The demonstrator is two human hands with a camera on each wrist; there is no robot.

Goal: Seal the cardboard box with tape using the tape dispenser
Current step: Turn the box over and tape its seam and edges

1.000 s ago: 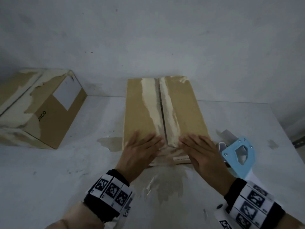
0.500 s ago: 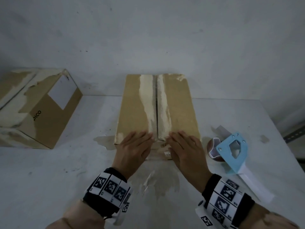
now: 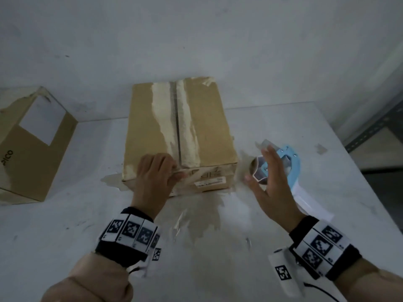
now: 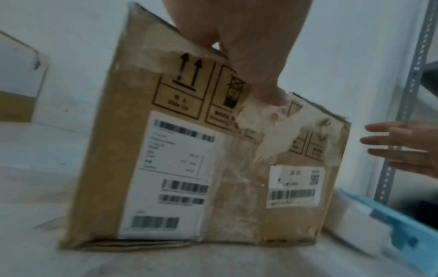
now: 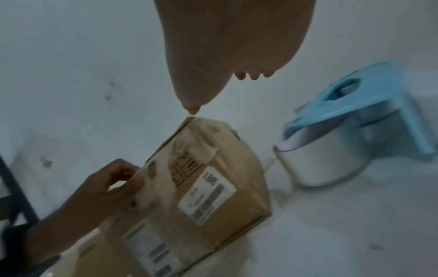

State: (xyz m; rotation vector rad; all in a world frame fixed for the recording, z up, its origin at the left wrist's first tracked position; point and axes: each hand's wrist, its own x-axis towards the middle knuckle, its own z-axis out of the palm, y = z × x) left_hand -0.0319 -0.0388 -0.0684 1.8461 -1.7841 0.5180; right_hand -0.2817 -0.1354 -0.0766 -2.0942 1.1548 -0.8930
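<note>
The box stands in the middle of the white table, its far end close to the wall. Both top flaps are down and meet along a centre seam, with pale torn strips either side where the paper skin is stripped. Its near face carries printed handling marks and three white labels. The left hand is at the near top edge, left of the seam, fingers curled and pinching what appears to be a loose shred of torn paper or old tape; the blur does not allow a firmer call. The dispenser, blue-framed with a roll mounted, lies on the table just right of the box. The right hand hovers over it, fingers spread and straight, holding nothing. A second box, also scuffed, sits well apart at the left. Grey shelving stands beyond the table's right edge.
</note>
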